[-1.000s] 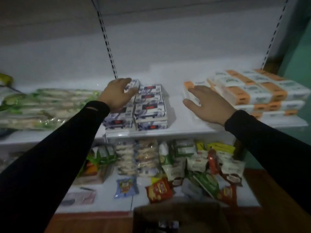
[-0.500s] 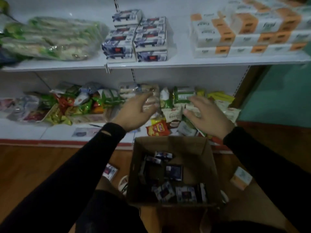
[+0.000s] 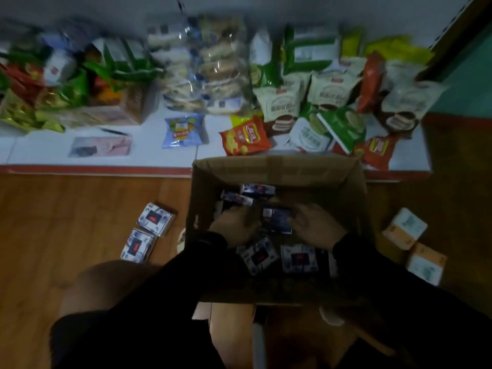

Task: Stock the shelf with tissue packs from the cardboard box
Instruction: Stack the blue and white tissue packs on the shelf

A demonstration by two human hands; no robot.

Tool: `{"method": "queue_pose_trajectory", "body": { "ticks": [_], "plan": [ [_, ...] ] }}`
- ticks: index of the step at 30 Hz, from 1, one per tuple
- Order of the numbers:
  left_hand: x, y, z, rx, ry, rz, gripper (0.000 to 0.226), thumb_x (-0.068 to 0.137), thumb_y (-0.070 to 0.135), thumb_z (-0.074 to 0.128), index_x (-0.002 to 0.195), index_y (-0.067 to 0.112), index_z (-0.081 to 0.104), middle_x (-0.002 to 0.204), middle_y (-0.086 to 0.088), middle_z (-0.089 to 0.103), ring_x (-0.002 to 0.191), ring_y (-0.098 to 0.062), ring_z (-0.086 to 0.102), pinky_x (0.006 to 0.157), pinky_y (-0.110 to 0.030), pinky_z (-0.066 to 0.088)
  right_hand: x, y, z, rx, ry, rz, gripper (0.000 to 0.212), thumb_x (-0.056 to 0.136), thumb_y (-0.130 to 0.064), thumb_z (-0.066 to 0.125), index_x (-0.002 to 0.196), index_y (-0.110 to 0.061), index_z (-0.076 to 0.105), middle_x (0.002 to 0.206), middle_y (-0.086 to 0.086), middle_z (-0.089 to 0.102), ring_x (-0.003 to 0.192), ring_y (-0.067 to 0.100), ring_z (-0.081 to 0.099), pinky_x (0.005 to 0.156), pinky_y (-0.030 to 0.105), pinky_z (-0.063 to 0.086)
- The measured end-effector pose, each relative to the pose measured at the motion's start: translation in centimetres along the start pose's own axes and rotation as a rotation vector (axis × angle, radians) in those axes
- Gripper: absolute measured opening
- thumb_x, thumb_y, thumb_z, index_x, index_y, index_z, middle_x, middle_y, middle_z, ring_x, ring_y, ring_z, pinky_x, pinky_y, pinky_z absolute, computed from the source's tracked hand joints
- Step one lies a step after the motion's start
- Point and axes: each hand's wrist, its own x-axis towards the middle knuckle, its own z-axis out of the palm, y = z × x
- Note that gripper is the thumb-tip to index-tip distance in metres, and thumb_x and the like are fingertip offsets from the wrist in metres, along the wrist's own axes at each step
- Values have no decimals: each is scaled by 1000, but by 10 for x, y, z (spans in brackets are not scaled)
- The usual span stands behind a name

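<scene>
Inside box [image 3: 277, 169]: loose tissue packs, one dark pack [image 3: 277, 219] between left hand [image 3: 234, 226] and right hand [image 3: 315, 226]; whether they grip it cannot be told. Likely light, soft, film-wrapped, slippery; best pinched across short sides.

2 long black sleeves [image 3: 170, 283] down to bare wrists

Wooden floor [image 3: 66, 222]: cardboard box [image 3: 277, 169] against shelf [image 3: 106, 155] front edge; two tissue packs [image 3: 155, 219] left, two orange-white packs [image 3: 404, 229] right. Shelf: snack bags [image 3: 245, 135].
</scene>
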Motion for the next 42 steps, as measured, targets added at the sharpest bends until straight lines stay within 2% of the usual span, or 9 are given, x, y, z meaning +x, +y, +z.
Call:
{"method": "queue_pose_trajectory", "body": {
  "ticks": [6,10,16,20,25,27,33,36,42],
  "plan": [
    [64,-48,82,-26,-226,-176,58,94,46,52,142,16,40,139,-15,46,123,-33,49,98,-36,42,62,30,86,150,-188,72,43,97,-47,46,133,-23,48,123,5,59,106,24,58,92,35,47],
    [90,-75,127,-42,-299,-283,66,96,39,52,151,16,23,152,-14,32,136,-32,36,107,-39,36,91,34,133,259,-316,85,42,100,-33,46,140,-21,41,121,-3,56,114,23,52,93,30,39],
    [103,-89,168,-152,-409,-362,73,96,35,55,154,13,15,157,-11,23,141,-30,29,112,-38,27,110,32,171,356,-356,100,52,100,-34,47,149,-22,32,144,4,46,131,24,46,106,27,35],
    [107,-75,143,-268,-234,-323,69,89,40,63,146,12,36,146,-12,42,132,-30,42,105,-34,35,109,27,154,428,-312,164,44,101,-25,47,144,-21,39,140,2,49,127,22,48,101,23,33],
    [90,-48,74,-282,-104,-202,55,88,28,64,140,19,47,137,-7,54,123,-27,52,101,-32,43,87,23,96,542,-56,58,54,92,-42,60,140,-23,46,136,-4,55,125,20,53,105,38,43],
    [72,-31,38,-284,-22,-135,43,90,28,62,131,19,55,131,-6,58,118,-25,55,95,-30,44,63,7,56,622,37,25,47,93,-35,62,135,-22,50,133,-3,57,122,17,55,103,38,45],
    [-14,26,-77,-372,317,73,23,92,25,60,113,18,67,107,-9,70,94,-20,65,81,-26,50,-34,-52,-61,749,250,-70,34,92,-28,65,125,-30,57,125,-3,58,112,11,55,90,27,44],
    [-65,60,-130,-333,479,226,23,92,22,58,114,18,63,110,-9,68,90,-22,65,74,-26,47,-82,-88,-114,889,312,-175,19,94,-16,61,111,-25,60,111,-2,67,82,3,64,65,21,50],
    [-152,112,-201,57,732,572,52,81,48,68,127,26,57,131,2,53,122,-16,46,99,-25,36,-155,-147,-198,1105,493,-291,14,92,-21,64,105,-17,60,94,5,73,80,20,69,63,32,56]
  ]
}}
